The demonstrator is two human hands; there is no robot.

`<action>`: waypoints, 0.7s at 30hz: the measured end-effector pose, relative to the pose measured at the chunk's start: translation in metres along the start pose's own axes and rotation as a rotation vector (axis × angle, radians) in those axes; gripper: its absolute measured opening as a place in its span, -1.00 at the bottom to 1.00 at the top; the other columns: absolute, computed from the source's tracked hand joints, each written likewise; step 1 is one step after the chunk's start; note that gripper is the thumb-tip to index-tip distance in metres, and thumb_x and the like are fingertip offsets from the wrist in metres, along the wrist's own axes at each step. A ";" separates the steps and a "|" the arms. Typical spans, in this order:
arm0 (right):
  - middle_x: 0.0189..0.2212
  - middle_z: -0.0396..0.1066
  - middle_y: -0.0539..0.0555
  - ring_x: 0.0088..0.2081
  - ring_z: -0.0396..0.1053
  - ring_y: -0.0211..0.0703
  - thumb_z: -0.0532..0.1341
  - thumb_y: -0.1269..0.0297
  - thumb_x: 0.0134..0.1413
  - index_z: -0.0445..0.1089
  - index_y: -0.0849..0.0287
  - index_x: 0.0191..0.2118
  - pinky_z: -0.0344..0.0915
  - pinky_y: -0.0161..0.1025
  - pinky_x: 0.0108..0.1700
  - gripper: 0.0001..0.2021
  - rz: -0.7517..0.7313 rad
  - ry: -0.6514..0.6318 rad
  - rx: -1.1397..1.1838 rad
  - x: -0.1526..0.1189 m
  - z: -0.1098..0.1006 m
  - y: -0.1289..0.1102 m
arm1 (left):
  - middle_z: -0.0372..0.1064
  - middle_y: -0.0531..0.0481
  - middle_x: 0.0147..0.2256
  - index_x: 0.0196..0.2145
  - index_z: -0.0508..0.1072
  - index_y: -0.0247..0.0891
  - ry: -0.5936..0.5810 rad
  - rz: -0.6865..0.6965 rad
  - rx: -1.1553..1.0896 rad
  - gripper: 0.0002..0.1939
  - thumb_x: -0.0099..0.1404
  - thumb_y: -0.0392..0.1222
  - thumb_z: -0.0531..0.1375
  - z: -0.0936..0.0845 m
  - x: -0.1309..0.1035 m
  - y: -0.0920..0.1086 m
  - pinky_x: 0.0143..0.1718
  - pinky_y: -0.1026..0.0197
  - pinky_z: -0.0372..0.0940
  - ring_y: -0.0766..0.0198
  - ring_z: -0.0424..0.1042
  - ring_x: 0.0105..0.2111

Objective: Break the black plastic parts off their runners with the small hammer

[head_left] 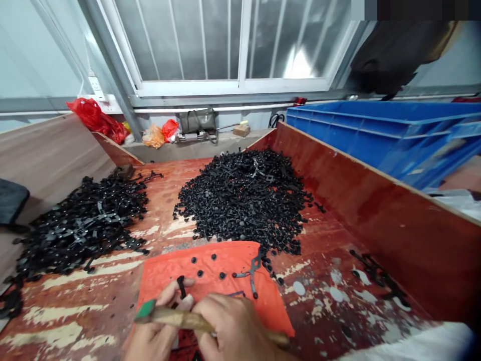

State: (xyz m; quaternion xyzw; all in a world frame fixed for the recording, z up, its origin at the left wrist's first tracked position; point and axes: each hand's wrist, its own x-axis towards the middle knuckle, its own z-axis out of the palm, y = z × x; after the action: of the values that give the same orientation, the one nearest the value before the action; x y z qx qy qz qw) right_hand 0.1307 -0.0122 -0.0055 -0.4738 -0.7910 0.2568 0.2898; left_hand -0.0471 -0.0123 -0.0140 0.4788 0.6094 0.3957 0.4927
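My left hand (pixel 156 338) pinches a small black plastic piece (pixel 181 287) with a round head, held upright between thumb and fingers. My right hand (pixel 233 328) is wrapped round a worn wooden stick (pixel 178 318) with a green end (pixel 145 311). The stick crosses in front of my left hand, and its other end shows past my right wrist. Beneath both hands lies an orange cloth (pixel 165 265). Several round black pieces (pixel 200 274) rest on it, along with a branched black strip (pixel 254 273) at its right edge. My palms hide the near part of the cloth.
A large heap of black parts (pixel 240 200) stands behind the cloth, and a second heap (pixel 86 225) lies at left. A red wooden board (pixel 356 200) borders the table at right, with a blue crate (pixel 376 130) beyond. Loose strips (pixel 379 276) lie near the board.
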 end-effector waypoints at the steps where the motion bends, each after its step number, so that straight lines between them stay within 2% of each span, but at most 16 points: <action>1: -0.45 0.50 -0.05 -0.44 0.42 -0.19 0.14 0.43 -0.09 0.37 0.08 -0.37 0.06 -0.26 -0.43 -0.86 -0.005 -0.018 -0.011 0.000 0.002 -0.002 | 0.47 0.02 -0.45 -0.06 0.51 -0.21 0.019 -0.005 -0.010 -0.38 0.00 0.20 0.38 -0.001 -0.002 -0.003 -0.35 0.27 0.40 0.16 0.46 -0.41; 3: -0.44 0.51 -0.06 -0.43 0.43 -0.20 0.14 0.42 -0.10 0.38 0.06 -0.35 0.05 -0.26 -0.43 -0.85 -0.008 -0.028 0.006 0.001 0.002 -0.006 | 0.42 0.07 -0.49 0.00 0.45 -0.21 0.045 -0.006 -0.023 -0.34 0.02 0.20 0.37 0.001 -0.003 -0.006 -0.42 0.30 0.37 0.24 0.40 -0.51; 4: -0.45 0.50 -0.07 -0.44 0.41 -0.21 0.13 0.43 -0.10 0.37 0.06 -0.37 0.04 -0.27 -0.44 -0.85 0.001 -0.022 0.022 0.001 0.001 -0.007 | 0.43 0.05 -0.48 -0.06 0.47 -0.23 0.049 0.000 -0.026 -0.38 0.02 0.20 0.36 0.002 -0.003 -0.006 -0.40 0.29 0.37 0.24 0.40 -0.50; 7: -0.51 0.43 -0.08 -0.47 0.35 -0.25 0.11 0.48 -0.10 0.30 0.09 -0.44 0.02 -0.28 -0.45 -0.87 0.055 -0.008 0.051 0.000 -0.007 -0.007 | 0.50 -0.08 -0.34 -0.27 0.53 -0.28 0.060 0.011 -0.032 -0.49 0.02 0.22 0.35 0.002 -0.002 0.000 -0.17 0.21 0.41 0.09 0.48 -0.26; 9: -0.50 0.41 -0.06 -0.47 0.33 -0.24 0.09 0.51 -0.10 0.29 0.10 -0.43 0.04 -0.30 -0.42 -0.85 0.089 -0.003 0.053 -0.001 -0.012 -0.005 | 0.52 -0.13 -0.20 -0.19 0.54 -0.26 0.114 0.013 -0.053 -0.49 0.07 0.21 0.32 -0.001 -0.004 0.004 -0.05 0.15 0.38 0.01 0.46 -0.10; 11: -0.47 0.42 -0.05 -0.43 0.34 -0.23 0.08 0.53 -0.07 0.31 0.10 -0.39 0.08 -0.32 -0.37 -0.82 0.101 0.015 0.057 -0.002 -0.015 -0.001 | 0.52 -0.13 -0.13 -0.07 0.51 -0.23 0.126 -0.012 -0.082 -0.47 0.10 0.16 0.33 -0.004 -0.007 0.005 0.01 0.11 0.36 0.00 0.45 -0.04; 15: -0.50 0.38 -0.06 -0.45 0.32 -0.23 0.07 0.56 -0.04 0.29 0.10 -0.40 0.09 -0.34 -0.37 -0.81 0.139 0.056 0.078 -0.003 -0.014 0.001 | 0.52 -0.11 -0.08 -0.04 0.50 -0.20 0.042 -0.131 -0.178 -0.43 0.04 0.13 0.38 -0.001 -0.015 0.004 0.07 0.08 0.33 -0.01 0.44 0.01; 18: -0.54 0.33 -0.07 -0.49 0.27 -0.25 0.07 0.56 -0.03 0.23 0.10 -0.44 0.06 -0.35 -0.40 -0.82 0.157 0.033 0.081 -0.003 -0.011 0.000 | 0.48 -0.12 -0.01 -0.09 0.53 -0.20 0.003 -0.093 -0.278 -0.47 0.04 0.13 0.38 0.010 -0.014 0.010 0.14 0.07 0.27 -0.03 0.36 0.11; 21: -0.55 0.31 -0.08 -0.49 0.27 -0.25 0.06 0.56 -0.03 0.18 0.10 -0.45 0.04 -0.34 -0.41 -0.82 0.149 -0.011 0.051 -0.004 -0.010 -0.002 | 0.52 -0.12 -0.16 -0.17 0.54 -0.24 -0.026 -0.103 -0.364 -0.50 0.00 0.12 0.40 0.018 -0.010 0.018 0.06 0.04 0.32 -0.04 0.42 -0.01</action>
State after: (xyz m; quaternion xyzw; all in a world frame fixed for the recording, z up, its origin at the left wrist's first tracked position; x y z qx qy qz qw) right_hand 0.1380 -0.0153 0.0020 -0.5222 -0.7483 0.3002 0.2778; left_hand -0.0254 -0.0178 0.0022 0.3550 0.5453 0.4674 0.5985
